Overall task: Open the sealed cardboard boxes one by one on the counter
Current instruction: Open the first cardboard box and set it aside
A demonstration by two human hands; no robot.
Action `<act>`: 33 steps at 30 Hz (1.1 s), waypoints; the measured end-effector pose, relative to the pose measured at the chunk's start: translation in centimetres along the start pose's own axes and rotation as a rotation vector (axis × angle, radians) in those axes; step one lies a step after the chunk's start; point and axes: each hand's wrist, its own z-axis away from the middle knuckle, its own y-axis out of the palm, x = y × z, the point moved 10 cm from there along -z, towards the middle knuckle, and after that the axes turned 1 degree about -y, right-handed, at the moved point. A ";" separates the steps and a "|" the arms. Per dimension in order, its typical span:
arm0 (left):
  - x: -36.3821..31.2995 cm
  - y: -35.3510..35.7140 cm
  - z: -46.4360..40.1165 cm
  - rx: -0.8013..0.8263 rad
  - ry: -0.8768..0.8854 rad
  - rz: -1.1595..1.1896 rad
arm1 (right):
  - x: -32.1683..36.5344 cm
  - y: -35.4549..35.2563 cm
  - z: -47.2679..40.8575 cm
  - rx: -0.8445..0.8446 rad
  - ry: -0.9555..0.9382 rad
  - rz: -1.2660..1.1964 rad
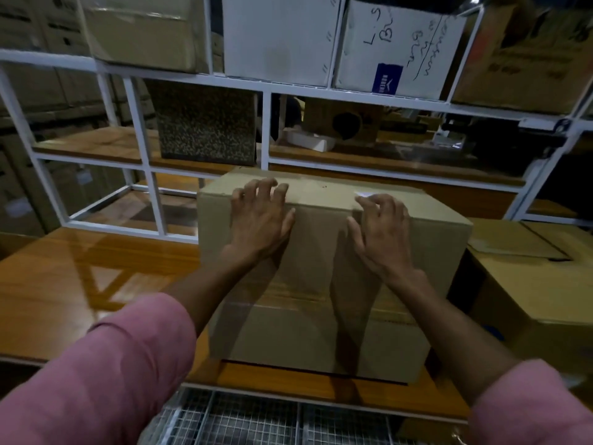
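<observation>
A sealed brown cardboard box (324,329) stands on the wooden counter (64,277) right in front of me, clear tape running over its top and down its near face. My left hand (261,220) lies over the box's near top edge, fingers spread and bent onto the lid. My right hand (382,232) sits on the same edge further right, its fingertips at the taped seam near a small white label (364,194). Neither hand holds a tool.
A second cardboard box (529,284) stands against the first on the right. Behind the counter a white metal shelf frame (266,130) holds several boxes. A wire mesh rack (250,419) lies below the counter's front edge.
</observation>
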 end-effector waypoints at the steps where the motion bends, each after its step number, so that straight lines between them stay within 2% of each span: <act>1: 0.1 -0.3 -0.9 0.031 0.001 0.003 | -0.5 -0.3 -1.0 0.040 0.017 -0.034; 4: 0.3 -0.1 -3.6 0.207 -0.026 0.111 | -3.2 1.6 -3.2 0.321 0.130 -0.090; 6: 0.1 1.3 -4.8 0.351 -0.006 0.101 | -5.2 3.2 -3.4 0.486 0.196 -0.083; 11: 0.5 3.9 -3.9 0.516 -0.007 0.204 | -6.0 4.8 -2.1 0.642 0.222 -0.120; 20: -0.8 -2.7 2.8 0.377 0.064 0.211 | -2.5 -0.7 3.6 0.494 0.176 -0.049; 27: -1.5 -8.9 10.0 0.153 0.052 0.219 | 1.2 -6.8 9.5 0.336 0.151 0.011; 33: -3.3 -10.8 15.7 -0.027 0.090 0.196 | 2.4 -8.2 14.5 0.215 0.126 0.032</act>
